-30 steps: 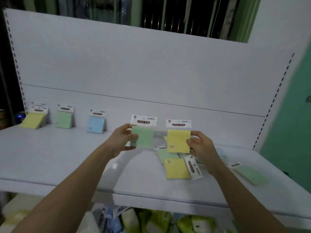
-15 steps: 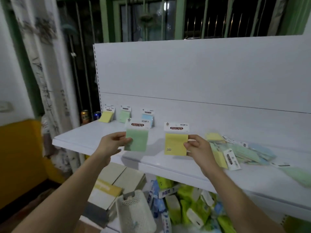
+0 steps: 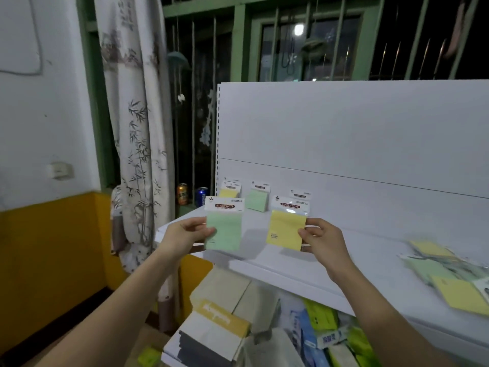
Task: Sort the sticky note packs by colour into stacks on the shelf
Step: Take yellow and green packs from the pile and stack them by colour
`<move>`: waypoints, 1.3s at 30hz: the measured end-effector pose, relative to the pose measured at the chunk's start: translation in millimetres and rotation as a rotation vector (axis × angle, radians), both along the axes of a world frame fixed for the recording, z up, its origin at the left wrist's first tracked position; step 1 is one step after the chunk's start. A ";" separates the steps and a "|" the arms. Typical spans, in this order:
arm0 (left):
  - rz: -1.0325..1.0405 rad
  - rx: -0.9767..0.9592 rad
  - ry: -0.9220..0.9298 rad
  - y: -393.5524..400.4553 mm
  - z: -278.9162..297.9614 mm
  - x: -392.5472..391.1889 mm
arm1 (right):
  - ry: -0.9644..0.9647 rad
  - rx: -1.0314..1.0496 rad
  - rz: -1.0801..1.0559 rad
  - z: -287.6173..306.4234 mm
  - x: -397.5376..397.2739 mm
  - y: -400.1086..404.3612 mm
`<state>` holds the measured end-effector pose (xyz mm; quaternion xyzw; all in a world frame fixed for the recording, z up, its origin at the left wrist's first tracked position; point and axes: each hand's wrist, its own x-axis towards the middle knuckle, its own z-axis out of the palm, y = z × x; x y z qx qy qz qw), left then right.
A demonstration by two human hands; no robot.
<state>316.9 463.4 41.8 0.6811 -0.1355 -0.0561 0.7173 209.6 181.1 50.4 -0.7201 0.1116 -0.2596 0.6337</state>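
My left hand [image 3: 185, 235] pinches a green pack [image 3: 224, 225] by its left edge; my right hand [image 3: 324, 241] pinches a yellow pack [image 3: 286, 229] by its right edge — both raised over the shelf [image 3: 330, 260], clear of it. Against the back panel lean the yellow stack [image 3: 229, 190] and the green stack [image 3: 257, 198], just beside each other; a third header [image 3: 300, 194] peeks past my yellow pack, colour hidden, probably blue. The unsorted heap [image 3: 447, 271] lies well to the right. The colours sit crossed, so I'd better place one at a time — green first, headers lined up, so the leaning stacks don't topple.
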 end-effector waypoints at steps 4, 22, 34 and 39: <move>-0.038 0.039 0.029 39.0 -9.6 41.3 | 0.001 0.006 -0.026 -1.3 37.8 35.3; -0.170 0.138 0.085 -69.4 -12.7 236.2 | 0.051 -0.004 -0.204 -24.0 189.3 -29.8; -0.214 0.132 0.022 -172.4 -18.4 296.6 | -0.017 0.028 -0.330 -25.3 230.0 -71.3; -0.203 0.049 0.067 -183.3 -45.9 303.7 | -0.038 0.042 -0.385 -44.3 232.0 -72.7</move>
